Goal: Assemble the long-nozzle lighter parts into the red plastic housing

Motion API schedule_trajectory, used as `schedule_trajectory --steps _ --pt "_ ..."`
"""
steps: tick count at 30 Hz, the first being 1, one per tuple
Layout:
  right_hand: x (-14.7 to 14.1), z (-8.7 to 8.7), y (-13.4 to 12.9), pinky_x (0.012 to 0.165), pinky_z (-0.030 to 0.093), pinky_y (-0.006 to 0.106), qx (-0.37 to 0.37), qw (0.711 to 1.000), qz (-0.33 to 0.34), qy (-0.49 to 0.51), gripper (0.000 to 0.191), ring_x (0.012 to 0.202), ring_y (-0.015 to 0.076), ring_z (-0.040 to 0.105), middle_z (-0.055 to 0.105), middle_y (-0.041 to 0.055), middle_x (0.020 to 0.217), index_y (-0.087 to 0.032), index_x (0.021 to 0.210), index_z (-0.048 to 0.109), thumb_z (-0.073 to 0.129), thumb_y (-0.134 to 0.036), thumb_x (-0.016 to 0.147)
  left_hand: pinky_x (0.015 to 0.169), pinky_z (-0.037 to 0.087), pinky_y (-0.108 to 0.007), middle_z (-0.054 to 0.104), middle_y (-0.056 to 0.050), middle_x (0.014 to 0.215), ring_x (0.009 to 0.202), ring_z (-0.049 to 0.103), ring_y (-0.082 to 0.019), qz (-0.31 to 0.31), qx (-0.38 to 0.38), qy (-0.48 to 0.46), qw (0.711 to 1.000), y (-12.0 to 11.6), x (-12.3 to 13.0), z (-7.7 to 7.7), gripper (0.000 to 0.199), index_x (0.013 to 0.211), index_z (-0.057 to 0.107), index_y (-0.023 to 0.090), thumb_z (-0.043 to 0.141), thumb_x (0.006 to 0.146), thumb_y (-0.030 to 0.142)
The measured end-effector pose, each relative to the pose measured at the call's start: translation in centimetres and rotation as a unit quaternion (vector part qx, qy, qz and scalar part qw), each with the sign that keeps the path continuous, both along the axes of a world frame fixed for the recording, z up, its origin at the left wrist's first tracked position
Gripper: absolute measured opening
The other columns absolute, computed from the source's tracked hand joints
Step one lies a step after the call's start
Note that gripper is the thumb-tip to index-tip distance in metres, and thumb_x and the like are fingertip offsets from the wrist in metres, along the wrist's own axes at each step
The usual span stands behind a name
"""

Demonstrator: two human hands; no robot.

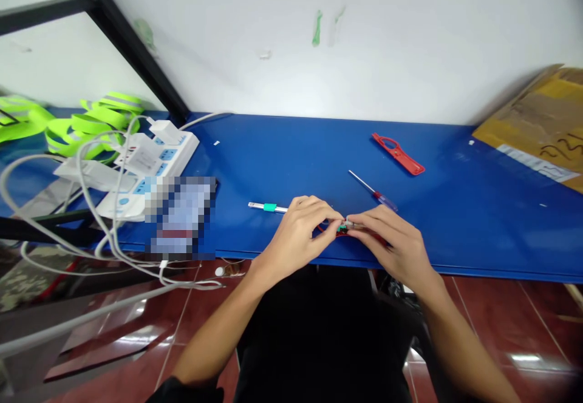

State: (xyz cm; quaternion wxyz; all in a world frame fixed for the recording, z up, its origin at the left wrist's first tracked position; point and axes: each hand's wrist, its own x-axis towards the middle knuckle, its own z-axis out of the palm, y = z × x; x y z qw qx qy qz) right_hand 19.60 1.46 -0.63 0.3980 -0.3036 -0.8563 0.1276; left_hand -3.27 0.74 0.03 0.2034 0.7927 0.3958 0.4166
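Observation:
My left hand (300, 233) and my right hand (396, 242) meet near the table's front edge. Their thumbs and fingertips pinch a small red-edged device (342, 228) with green, black and pale metal-looking parts inside. Fingers cover most of it, so its kind is unclear. Just beyond the right hand lies a screwdriver (378, 195) with a clear, red-and-blue handle. Farther back rests a red plastic casing piece (403, 159) with a round hole at one end. A thin white stick with a green band (268, 207) reaches out from behind the left hand.
On the blue table (282, 154), a white power strip (180, 154) with plugged-in chargers and loose cables stands left. A phone (184, 218), blurred out, lies at the front edge. Reflective yellow straps (91, 127) sit behind. A cardboard box (542, 127) occupies the right end.

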Motion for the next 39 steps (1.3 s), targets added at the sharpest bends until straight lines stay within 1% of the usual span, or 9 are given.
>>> schedule_trajectory --steps 3,6,8,10,16,21,26,29,39 --pt "0.1 0.3 -0.1 0.087 0.059 0.036 -0.01 1.0 -0.003 0.002 0.039 0.095 0.0174 0.071 0.078 0.0037 0.112 -0.026 0.131 0.067 0.074 -0.009 0.097 0.098 0.046 -0.038 0.08 0.0 0.096 0.095 0.07 -0.018 -0.006 0.004 -0.011 1.0 0.1 0.0 0.0 0.011 0.102 0.074 0.021 0.065 0.107 0.02" --pt "0.5 0.5 -0.2 0.09 0.058 0.037 -0.018 0.999 -0.03 -0.013 0.034 0.096 0.0179 0.071 0.077 0.0038 0.111 -0.025 0.129 0.069 0.075 -0.013 0.098 0.106 0.046 -0.042 0.081 -0.003 0.11 0.112 0.07 -0.02 0.003 -0.001 -0.012 1.0 0.3 -0.6 -0.1 0.012 0.116 0.074 0.023 0.066 0.107 0.025" --pt "0.9 0.6 -0.2 0.092 0.058 0.039 -0.023 0.997 -0.061 -0.036 0.03 0.099 0.0198 0.07 0.076 0.0052 0.113 -0.025 0.127 0.07 0.073 -0.016 0.099 0.108 0.047 -0.044 0.079 -0.006 0.123 0.121 0.067 -0.023 0.021 -0.014 0.016 1.0 0.6 -1.4 -0.2 0.02 0.127 0.071 0.024 0.066 0.108 0.027" --pt "1.3 0.6 -0.1 0.093 0.058 0.042 -0.027 0.994 -0.088 -0.057 0.026 0.102 0.0221 0.07 0.074 0.0068 0.115 -0.025 0.126 0.071 0.071 -0.018 0.101 0.108 0.047 -0.045 0.076 -0.007 0.13 0.125 0.066 -0.024 0.028 -0.027 0.06 0.997 0.8 -2.1 -0.2 0.023 0.13 0.069 0.023 0.064 0.109 0.028" --pt "1.7 0.2 0.4 0.099 0.057 0.044 -0.064 0.99 -0.102 -0.073 0.027 0.107 0.0228 0.071 0.073 0.0077 0.119 -0.025 0.131 0.067 0.068 -0.023 0.104 0.095 0.05 -0.04 0.078 -0.004 0.12 0.109 0.066 -0.021 0.022 -0.062 0.128 0.99 0.2 -2.4 0.4 0.018 0.116 0.073 0.022 0.057 0.112 0.028" --pt "1.9 0.4 0.4 0.095 0.053 0.042 -0.046 0.99 -0.081 -0.108 0.022 0.104 0.0217 0.069 0.074 0.0055 0.116 -0.026 0.126 0.068 0.068 -0.021 0.104 0.097 0.049 -0.041 0.075 -0.006 0.127 0.114 0.065 -0.024 0.033 -0.059 0.189 0.98 -0.8 -1.5 1.2 0.022 0.129 0.069 0.021 0.054 0.112 0.025" --pt "2.0 0.3 -0.1 0.092 0.051 0.042 -0.036 0.988 -0.077 -0.128 0.025 0.103 0.0221 0.067 0.073 0.0068 0.118 -0.024 0.129 0.068 0.067 -0.02 0.104 0.105 0.047 -0.042 0.072 -0.007 0.135 0.124 0.062 -0.024 -0.011 -0.062 0.164 0.984 -1.1 -0.8 0.7 0.028 0.133 0.066 0.023 0.06 0.11 0.037" --pt "2.0 0.2 -0.3 0.091 0.05 0.041 -0.036 0.987 -0.076 -0.133 0.025 0.103 0.0222 0.066 0.073 0.0074 0.118 -0.024 0.13 0.068 0.065 -0.02 0.105 0.104 0.047 -0.042 0.073 -0.007 0.133 0.122 0.063 -0.024 -0.009 -0.05 0.151 0.987 -1.0 -0.7 0.3 0.027 0.131 0.067 0.022 0.062 0.109 0.037" --pt "2.6 0.3 -0.5 0.092 0.049 0.043 -0.033 0.987 -0.072 -0.136 0.029 0.108 0.0236 0.067 0.075 0.0069 0.124 -0.028 0.134 0.069 0.059 -0.019 0.108 0.104 0.044 -0.041 0.069 -0.007 0.135 0.124 0.059 -0.024 -0.013 -0.091 0.152 0.984 -1.0 -0.6 0.4 0.026 0.128 0.065 0.023 0.062 0.109 0.04"
